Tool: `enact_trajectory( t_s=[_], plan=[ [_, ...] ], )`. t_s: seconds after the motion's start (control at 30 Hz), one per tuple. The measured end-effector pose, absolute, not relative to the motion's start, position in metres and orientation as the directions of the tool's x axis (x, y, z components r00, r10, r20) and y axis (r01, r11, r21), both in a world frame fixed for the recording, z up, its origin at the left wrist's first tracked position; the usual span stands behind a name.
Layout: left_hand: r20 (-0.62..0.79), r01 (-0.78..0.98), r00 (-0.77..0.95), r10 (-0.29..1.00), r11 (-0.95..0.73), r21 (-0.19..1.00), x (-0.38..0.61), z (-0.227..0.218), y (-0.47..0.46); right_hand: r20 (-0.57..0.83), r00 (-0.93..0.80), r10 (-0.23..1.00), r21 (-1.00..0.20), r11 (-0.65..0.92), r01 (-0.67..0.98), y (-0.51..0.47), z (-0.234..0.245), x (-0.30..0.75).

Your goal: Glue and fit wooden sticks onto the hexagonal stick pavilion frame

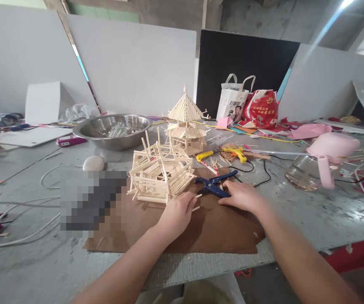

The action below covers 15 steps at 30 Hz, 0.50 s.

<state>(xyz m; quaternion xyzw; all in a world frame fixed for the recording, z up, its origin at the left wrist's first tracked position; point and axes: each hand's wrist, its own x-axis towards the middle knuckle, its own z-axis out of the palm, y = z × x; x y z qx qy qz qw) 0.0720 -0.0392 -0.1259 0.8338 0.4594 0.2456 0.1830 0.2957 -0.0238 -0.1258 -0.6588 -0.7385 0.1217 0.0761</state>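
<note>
My left hand (178, 213) is closed in a pinch on a short wooden stick (197, 196), just to the right of a hexagonal wooden stick frame (160, 173) that stands on a brown mat (207, 232). My right hand (240, 196) rests on the blue cutter pliers (215, 184), its fingers curled over the handles. Behind the frame stands a wooden stick pavilion with a pointed roof (186, 122).
A steel bowl (112, 130) sits at the back left. A yellow glue gun (234, 151) with a black cable lies behind the pliers. A glass jug with a pink lid (319, 166) lies at the right. Bags (248, 105) stand at the back. White cable (20, 236) loops on the left.
</note>
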Motion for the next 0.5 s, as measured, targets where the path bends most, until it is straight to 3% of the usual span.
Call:
enact_trajectory(
  t_s=[0.17, 0.3, 0.5],
  plan=[
    [0.272, 0.677, 0.46, 0.845, -0.532, 0.509, 0.072, -0.13, -0.036, -0.085, -0.175, 0.981, -0.299, 0.143, 0.944, -0.025, -0.126, 0.298],
    [0.298, 0.659, 0.465, 0.833, -0.551, 0.512, 0.069, -0.128, -0.039, -0.036, -0.143, 0.989, -0.311, 0.125, 0.942, -0.029, -0.125, 0.298],
    [0.402, 0.528, 0.431, 0.808, -0.587, 0.613, 0.069, -0.124, -0.049, 0.067, -0.035, 0.997, -0.33, 0.055, 0.942, -0.034, -0.115, 0.306]
  ],
)
